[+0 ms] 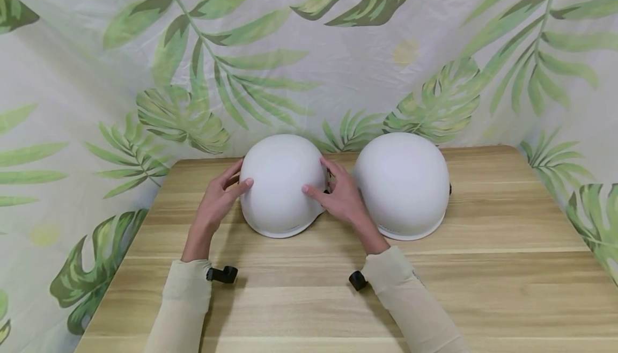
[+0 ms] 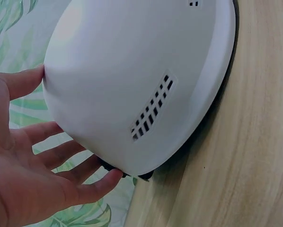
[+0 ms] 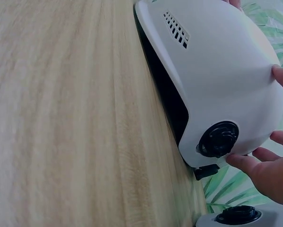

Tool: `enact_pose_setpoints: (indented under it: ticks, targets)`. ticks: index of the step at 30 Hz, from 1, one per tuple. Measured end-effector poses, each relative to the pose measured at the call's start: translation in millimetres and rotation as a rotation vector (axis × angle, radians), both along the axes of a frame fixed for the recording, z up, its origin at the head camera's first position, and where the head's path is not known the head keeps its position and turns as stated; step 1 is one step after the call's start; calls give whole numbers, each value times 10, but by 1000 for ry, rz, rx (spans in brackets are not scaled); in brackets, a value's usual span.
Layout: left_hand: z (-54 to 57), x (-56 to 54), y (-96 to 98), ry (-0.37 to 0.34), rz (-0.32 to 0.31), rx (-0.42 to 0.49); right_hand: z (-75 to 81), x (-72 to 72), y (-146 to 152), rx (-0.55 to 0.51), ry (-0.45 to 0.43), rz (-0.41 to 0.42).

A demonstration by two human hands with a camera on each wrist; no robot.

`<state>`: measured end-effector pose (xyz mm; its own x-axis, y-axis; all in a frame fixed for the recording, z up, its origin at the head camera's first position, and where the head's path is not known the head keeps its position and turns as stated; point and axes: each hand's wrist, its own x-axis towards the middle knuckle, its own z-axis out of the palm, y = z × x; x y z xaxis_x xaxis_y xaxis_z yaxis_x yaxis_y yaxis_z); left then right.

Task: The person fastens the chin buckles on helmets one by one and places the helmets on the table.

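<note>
A white helmet (image 1: 282, 186), dome up, sits at the back of the wooden table between my two hands. My left hand (image 1: 214, 203) holds its left side, thumb on the shell and fingers spread around toward the far edge. On the opposite side, my right hand (image 1: 344, 195) grips it with the thumb on the dome and the fingers behind. The left wrist view shows a slotted vent (image 2: 153, 106) low on the shell. A round black fitting (image 3: 219, 138) appears beside my right fingertips in the right wrist view.
A second white helmet (image 1: 403, 186) stands just right of my right hand, close to its wrist. The wooden table (image 1: 289, 310) ends behind both helmets at a leaf-printed cloth (image 1: 347, 74). Black wrist cameras stick out from both sleeves.
</note>
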<state>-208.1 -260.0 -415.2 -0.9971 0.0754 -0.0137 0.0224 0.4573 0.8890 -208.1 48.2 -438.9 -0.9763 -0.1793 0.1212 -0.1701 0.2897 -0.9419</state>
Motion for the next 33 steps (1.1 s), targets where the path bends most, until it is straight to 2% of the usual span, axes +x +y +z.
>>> enact_pose_setpoints:
  ticks: [8, 17, 27, 33]
  targets:
    - [61, 28, 15, 64, 33, -55, -26, -5, -24, -61, -9, 11]
    - [65, 24, 50, 181, 75, -71, -51, -15, -54, -71, -1, 12]
    - [60, 43, 91, 198, 83, 10, -54, -24, -50, -78, 4, 10]
    - [56, 21, 92, 198, 60, 31, -50, -17, -30, -69, 1, 5]
